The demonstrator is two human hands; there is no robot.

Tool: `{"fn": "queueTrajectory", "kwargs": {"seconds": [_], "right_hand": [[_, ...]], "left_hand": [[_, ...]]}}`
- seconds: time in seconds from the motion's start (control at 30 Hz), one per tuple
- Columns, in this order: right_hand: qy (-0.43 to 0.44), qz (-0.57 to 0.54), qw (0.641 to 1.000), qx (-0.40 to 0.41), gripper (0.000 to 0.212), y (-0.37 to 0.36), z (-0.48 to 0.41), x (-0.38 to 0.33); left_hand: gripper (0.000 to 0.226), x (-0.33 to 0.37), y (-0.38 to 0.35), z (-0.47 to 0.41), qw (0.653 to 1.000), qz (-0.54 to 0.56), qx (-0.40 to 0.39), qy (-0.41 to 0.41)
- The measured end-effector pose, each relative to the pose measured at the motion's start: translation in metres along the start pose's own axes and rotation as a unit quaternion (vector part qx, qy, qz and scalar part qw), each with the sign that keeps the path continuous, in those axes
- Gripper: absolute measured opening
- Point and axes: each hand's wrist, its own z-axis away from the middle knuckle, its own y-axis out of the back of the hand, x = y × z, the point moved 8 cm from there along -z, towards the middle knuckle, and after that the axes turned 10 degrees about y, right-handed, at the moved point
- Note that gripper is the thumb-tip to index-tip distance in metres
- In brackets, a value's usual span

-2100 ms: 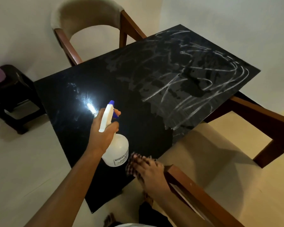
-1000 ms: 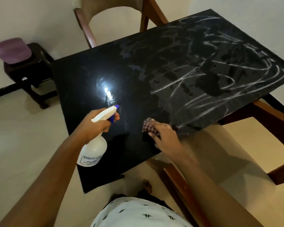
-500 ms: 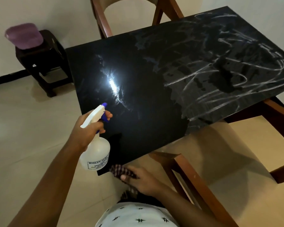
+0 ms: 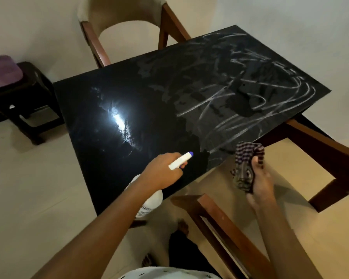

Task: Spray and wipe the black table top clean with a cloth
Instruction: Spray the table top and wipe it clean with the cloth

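Observation:
The black table top (image 4: 149, 101) fills the middle of the view, glossy on its left half and covered with white scribbles and smears on its right half. My left hand (image 4: 161, 174) grips a white spray bottle (image 4: 149, 202) over the near edge, its blue-tipped nozzle aimed toward the smeared area. My right hand (image 4: 260, 178) holds a bunched checked cloth (image 4: 245, 168) in the air just off the near right edge, not touching the table.
A wooden chair with a beige back (image 4: 121, 19) stands at the far side. Another wooden chair frame (image 4: 220, 218) sits near me on the right. A dark stool with a purple cushion (image 4: 2, 71) stands at the left. The floor is pale tile.
My right hand lifted the cloth from below the table's near edge up to the right, beside the table. My left hand swung the bottle rightward over the near edge.

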Motion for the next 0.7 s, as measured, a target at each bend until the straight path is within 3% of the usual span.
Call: {"fn": "queueTrajectory", "kwargs": {"seconds": [0.07,0.2,0.33,0.43,0.6,0.63,0.7], "right_hand": [[0.036,0.035,0.999,0.007,0.023,0.0,-0.02,-0.014],[0.091,0.113,0.989,-0.014,0.037,-0.014,-0.049,-0.034],[0.118,0.292,0.948,-0.052,0.035,-0.019,-0.066,-0.021],[0.195,0.487,0.838,-0.151,0.041,-0.032,-0.073,-0.002],[0.282,0.643,0.634,-0.324,0.051,-0.077,-0.059,0.069],[0.284,0.66,0.61,-0.333,0.052,-0.086,-0.062,0.079],[0.282,0.672,0.595,-0.34,0.05,-0.11,-0.08,0.087]], "left_hand": [[0.01,0.011,-0.005,-0.016,0.999,-0.047,0.004,0.007],[0.007,0.016,-0.011,-0.047,0.994,-0.101,0.014,0.049],[0.005,0.01,-0.008,-0.055,0.992,-0.081,0.027,0.089],[0.005,0.003,0.008,-0.048,0.993,-0.01,0.087,0.081],[0.025,-0.01,0.044,-0.034,0.968,0.174,0.176,0.037],[0.027,-0.012,0.053,-0.034,0.961,0.194,0.194,0.03],[0.032,-0.015,0.068,-0.036,0.945,0.238,0.224,0.023]]}}
